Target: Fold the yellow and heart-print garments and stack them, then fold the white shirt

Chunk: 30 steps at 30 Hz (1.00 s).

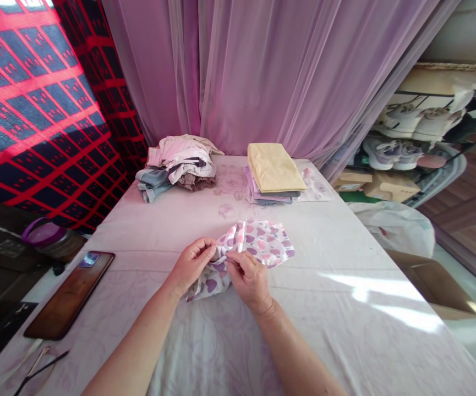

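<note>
A white garment with pink and purple hearts (268,242) lies bunched in the middle of the covered table; its exact kind does not show. My left hand (193,265) pinches its gathered edge between thumb and fingers. Close beside it, my right hand (251,279) pinches the same gathered part. One end of the cloth spreads flat to the right, and another part hangs under my hands toward the left.
Behind on the left sits a heap of crumpled clothes (188,162). Folded clothes with a yellow piece on top (277,168) are stacked back right. A phone (70,294) and glasses (42,369) lie at the left. Right of the table stand a shoe rack (394,154) and a cardboard box (436,283).
</note>
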{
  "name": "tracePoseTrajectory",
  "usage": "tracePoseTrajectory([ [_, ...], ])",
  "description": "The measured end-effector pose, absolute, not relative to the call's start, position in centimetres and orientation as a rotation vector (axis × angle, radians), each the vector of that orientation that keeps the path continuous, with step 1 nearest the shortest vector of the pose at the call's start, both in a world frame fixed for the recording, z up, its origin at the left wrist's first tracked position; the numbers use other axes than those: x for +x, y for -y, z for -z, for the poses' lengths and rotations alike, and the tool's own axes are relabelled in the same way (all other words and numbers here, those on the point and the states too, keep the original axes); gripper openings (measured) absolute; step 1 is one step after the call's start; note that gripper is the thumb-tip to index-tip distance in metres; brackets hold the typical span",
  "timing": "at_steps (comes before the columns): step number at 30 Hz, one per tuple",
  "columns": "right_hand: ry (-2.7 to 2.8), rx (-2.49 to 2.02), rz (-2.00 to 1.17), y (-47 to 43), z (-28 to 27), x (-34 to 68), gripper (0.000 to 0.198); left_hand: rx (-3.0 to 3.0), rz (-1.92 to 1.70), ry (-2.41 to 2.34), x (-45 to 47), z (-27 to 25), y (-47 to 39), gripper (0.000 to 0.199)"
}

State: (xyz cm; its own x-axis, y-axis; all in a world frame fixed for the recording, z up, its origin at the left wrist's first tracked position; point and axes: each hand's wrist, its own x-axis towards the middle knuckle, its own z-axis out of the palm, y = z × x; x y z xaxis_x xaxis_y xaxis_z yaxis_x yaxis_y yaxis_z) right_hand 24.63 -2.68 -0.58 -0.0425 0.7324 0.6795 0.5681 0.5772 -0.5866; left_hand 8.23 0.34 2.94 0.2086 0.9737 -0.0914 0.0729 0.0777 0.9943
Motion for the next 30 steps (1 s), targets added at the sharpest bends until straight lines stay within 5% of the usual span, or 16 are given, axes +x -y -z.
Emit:
tracePoseTrajectory([
  [15,1.803,-0.927,-0.219,3.4,-0.3,24.1,0.021,1.127,-1.368,-1.153,7.3,-3.7,-0.9,0.039],
  [30,1.733,-0.995,-0.100,3.2,-1.3,24.5,0.016,1.398,-0.954,-1.039,8.8,-5.1,0.3,0.034],
])
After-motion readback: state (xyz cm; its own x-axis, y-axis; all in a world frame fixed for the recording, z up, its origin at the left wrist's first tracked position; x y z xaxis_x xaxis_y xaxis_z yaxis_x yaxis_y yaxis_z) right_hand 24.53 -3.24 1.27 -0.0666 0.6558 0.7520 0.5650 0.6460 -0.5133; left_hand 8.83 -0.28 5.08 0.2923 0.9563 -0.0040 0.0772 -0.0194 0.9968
